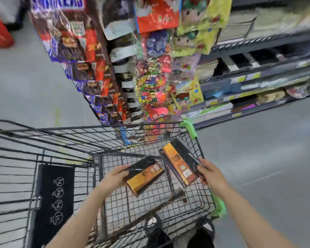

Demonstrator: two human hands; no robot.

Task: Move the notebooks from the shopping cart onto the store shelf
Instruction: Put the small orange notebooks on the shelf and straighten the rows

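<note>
Over the cart basket (150, 203) | left hand (115, 178) grips one notebook (145, 176) | right hand (210, 174) grips a second notebook (181, 163) | advice: lift both clear of the wire rim, keep covers flat, swing right toward store shelf (258, 104).

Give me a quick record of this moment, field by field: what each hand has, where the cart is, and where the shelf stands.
left hand: left hand grips one black-and-orange notebook above the cart basket
right hand: right hand grips a second notebook, tilted, near the cart's right wall
cart: wire shopping cart, with no other notebooks visible inside
shelf: store shelf to the upper right, already stacked with notebooks and paper goods
nearby: hanging candy bags beyond the cart
progress: neither held notebook is on the shelf yet
</note>
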